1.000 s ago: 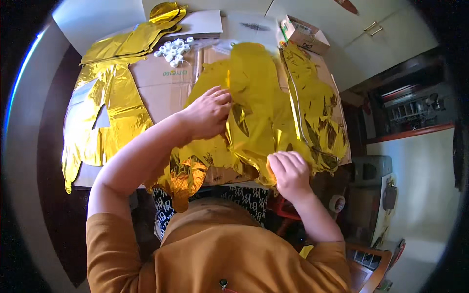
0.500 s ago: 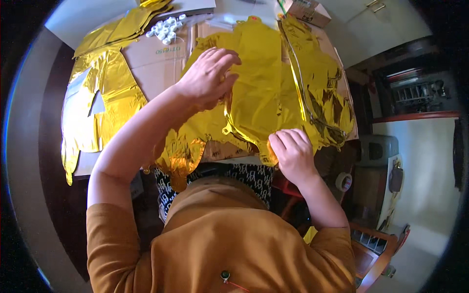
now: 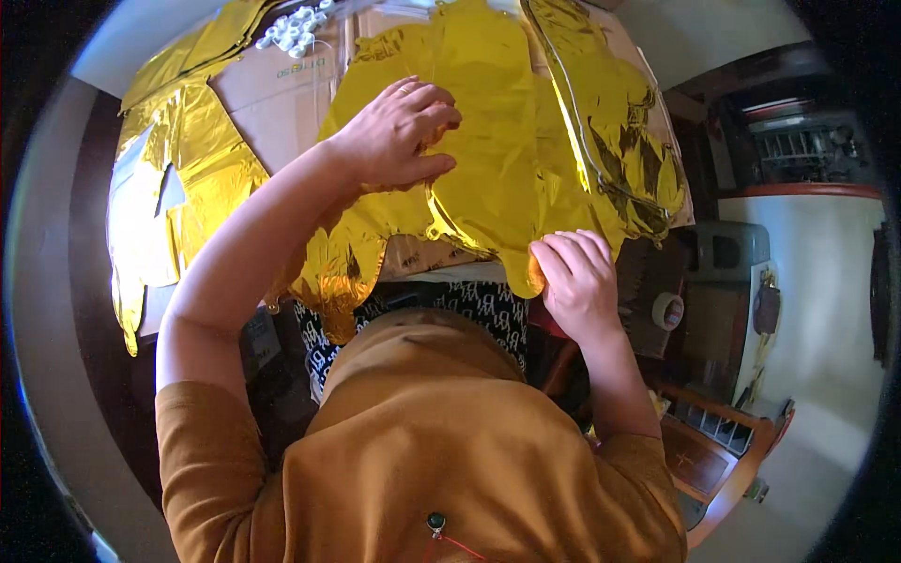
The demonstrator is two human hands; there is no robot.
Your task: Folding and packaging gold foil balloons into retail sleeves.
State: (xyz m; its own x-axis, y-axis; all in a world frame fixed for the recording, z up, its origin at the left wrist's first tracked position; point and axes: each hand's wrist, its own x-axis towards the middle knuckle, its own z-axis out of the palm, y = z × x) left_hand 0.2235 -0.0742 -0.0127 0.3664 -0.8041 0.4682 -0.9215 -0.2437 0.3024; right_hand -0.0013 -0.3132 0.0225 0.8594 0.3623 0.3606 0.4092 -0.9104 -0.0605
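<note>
A flat, deflated gold foil balloon (image 3: 483,122) lies in the middle of the table, its lower lobes hanging at the near edge. My left hand (image 3: 404,136) hovers over or rests lightly on its left part, fingers curved and thumb apart, with nothing visibly gripped. At the near edge, my right hand (image 3: 580,286) has its fingers curled round the balloon's lower right lobe; the fingertips are hidden. More gold foil (image 3: 352,258) spreads beneath my left forearm. To the right lies another crumpled gold foil balloon (image 3: 615,131), with a thin dark cord (image 3: 572,103) along it.
Several gold foil sheets (image 3: 211,131) lie at the left. Small white spools (image 3: 296,30) cluster at the back on cardboard (image 3: 272,103). A tape roll (image 3: 667,311) is right of my right hand, near a grey plastic box (image 3: 721,251). A wooden chair (image 3: 699,450) stands lower right.
The view has shifted, so the table sits higher in it. My right hand has moved slightly right with the balloon's lobe. My left hand stays over the foil, fingers still curved.
</note>
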